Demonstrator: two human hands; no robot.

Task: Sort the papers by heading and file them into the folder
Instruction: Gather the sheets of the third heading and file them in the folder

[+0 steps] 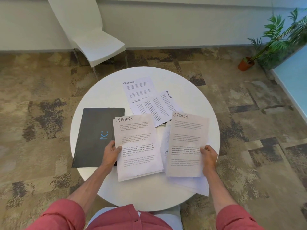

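Left hand (112,151): grips the left edge of the Sports stack, with the thumb on the top page and the fingers curled underneath.
Right hand (209,155): pinches the right edge of the single Sports sheet, with the thumb on its face and the other fingers behind it.
Sports stack (137,146): several sheets roughly squared, the top one headed SPORTS in handwriting. It sits at the middle of the table, towards the person, and its left edge overlaps the folder.
Sports sheet (186,140): one page with the same heading, just right of the stack and apart from it. Light shows through it.
Loose pile (196,186): white papers fanned under the Sports sheet, showing at its left and below it and reaching the table's near right rim. Their headings are hidden.
Far Finance sheet (137,88): headed FINANCE, flat on the far side of the table.
Near Finance sheet (159,105): same heading, turned sideways, lying over the far one's lower part.
Folder (93,136): black and closed, flat on the left part of the table, with a blue smile mark on its cover.
Table (196,97): round and white.
Surroundings: a white chair (99,42) beyond the table, and a potted plant (245,63) at far right on patterned carpet (41,113).
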